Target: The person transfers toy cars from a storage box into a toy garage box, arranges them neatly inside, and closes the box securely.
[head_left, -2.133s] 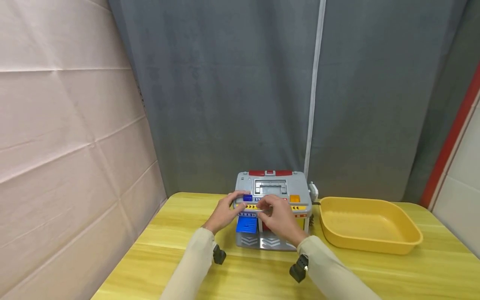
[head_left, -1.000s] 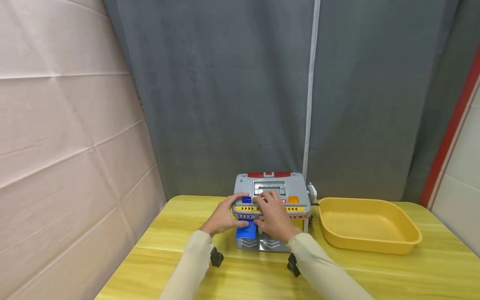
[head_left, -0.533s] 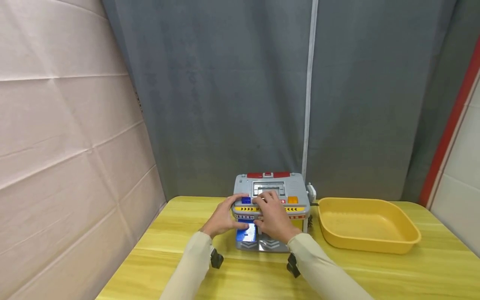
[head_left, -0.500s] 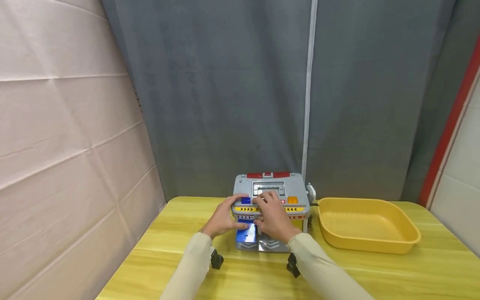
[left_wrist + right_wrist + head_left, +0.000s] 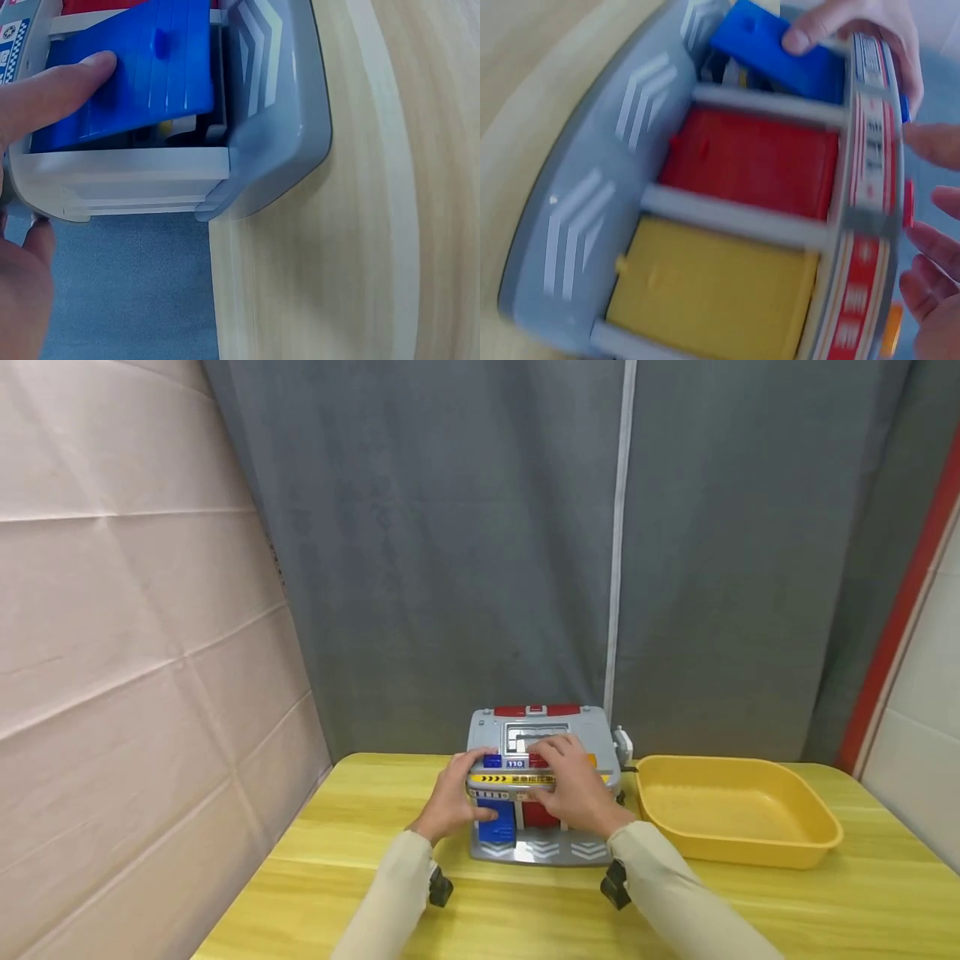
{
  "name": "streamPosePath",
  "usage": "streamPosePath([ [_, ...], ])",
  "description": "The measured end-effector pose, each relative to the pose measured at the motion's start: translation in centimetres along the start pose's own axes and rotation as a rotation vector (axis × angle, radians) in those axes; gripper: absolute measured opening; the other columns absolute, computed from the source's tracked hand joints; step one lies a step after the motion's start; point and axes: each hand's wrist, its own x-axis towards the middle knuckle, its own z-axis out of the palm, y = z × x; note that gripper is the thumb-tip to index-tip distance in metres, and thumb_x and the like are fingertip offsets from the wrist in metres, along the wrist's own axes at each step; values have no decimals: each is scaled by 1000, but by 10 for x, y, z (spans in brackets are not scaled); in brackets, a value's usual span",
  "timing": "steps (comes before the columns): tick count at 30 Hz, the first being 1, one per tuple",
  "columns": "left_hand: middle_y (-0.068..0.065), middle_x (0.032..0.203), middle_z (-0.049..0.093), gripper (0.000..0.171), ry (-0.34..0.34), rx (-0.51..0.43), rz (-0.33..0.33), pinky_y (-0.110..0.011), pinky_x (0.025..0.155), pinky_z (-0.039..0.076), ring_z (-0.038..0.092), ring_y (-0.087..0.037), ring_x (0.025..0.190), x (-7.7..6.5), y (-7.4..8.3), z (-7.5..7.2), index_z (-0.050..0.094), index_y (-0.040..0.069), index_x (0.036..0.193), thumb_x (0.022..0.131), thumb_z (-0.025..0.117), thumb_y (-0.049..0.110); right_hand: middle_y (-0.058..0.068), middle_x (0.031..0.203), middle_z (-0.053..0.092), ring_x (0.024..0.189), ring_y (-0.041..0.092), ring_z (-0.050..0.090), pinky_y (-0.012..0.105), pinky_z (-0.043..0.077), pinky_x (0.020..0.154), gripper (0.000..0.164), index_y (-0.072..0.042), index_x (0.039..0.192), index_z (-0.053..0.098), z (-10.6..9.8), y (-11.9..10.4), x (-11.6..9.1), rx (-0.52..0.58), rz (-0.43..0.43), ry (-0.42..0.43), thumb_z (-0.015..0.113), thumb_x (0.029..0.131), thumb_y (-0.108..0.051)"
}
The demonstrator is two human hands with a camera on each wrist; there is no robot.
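A grey toy garage (image 5: 487, 733) stands on the table with a blue door (image 5: 497, 829), a red door (image 5: 750, 161) and a yellow door (image 5: 712, 289) along its front. My left hand (image 5: 448, 800) holds the roof's front left corner, its thumb pressing on the blue door. In the left wrist view that door is tilted ajar, and a dark compartment with something white and yellow shows beneath it. My right hand (image 5: 576, 787) is at the roof's front edge near a red button (image 5: 908, 204). Its fingers are loosely spread and grip nothing.
A yellow plastic tray (image 5: 750, 853) sits right of the toy garage. A white piece (image 5: 623, 745) sticks out from the toy's right side. Behind the wooden table (image 5: 517, 910) hangs a grey curtain (image 5: 450, 568); a pale draped wall (image 5: 150, 693) stands at left.
My left thumb has moved from the roof down onto the blue door. That door, sticking out before, has swung downward. My right hand has shifted right, away from the blue door.
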Motion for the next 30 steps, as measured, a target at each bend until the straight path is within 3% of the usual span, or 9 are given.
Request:
streamPosePath([
  [5, -7, 134, 59, 98, 42, 11, 27, -56, 113, 43, 52, -27, 126, 2, 1, 5, 49, 24, 143, 60, 94, 2, 15, 138, 60, 135, 37, 42, 63, 36, 112, 60, -11, 132, 63, -17, 22, -8, -57, 72, 42, 83, 80, -33],
  [10, -6, 134, 60, 97, 70, 27, 35, -56, 113, 42, 51, -26, 126, 3, 1, 8, 50, 22, 143, 59, 95, 2, 22, 153, 45, 143, 45, 27, 69, 27, 111, 71, -13, 142, 55, -27, 41, -22, -71, 199, -10, 78, 82, -43],
  [14, -6, 134, 62, 96, 86, 41, 61, -55, 112, 44, 51, -25, 125, 5, 1, 10, 50, 20, 142, 58, 95, 3, 24, 158, 36, 143, 47, 27, 70, 27, 114, 77, -13, 145, 51, -25, 52, -33, -28, 274, -49, 76, 82, -50],
  [20, -6, 133, 63, 95, 92, 43, 75, -53, 111, 45, 51, -25, 124, 5, 3, 13, 51, 20, 141, 59, 95, 4, 22, 162, 29, 141, 44, 29, 68, 38, 111, 78, -13, 145, 51, -23, 57, -40, 48, 321, -53, 76, 82, -52],
  [30, -6, 131, 64, 96, 111, 47, 102, -53, 109, 46, 51, -24, 121, 6, 6, 17, 51, 20, 140, 57, 95, 1, 19, 164, 27, 144, 44, 26, 68, 30, 117, 75, -8, 141, 54, -19, 61, -44, 147, 365, 0, 79, 82, -46],
])
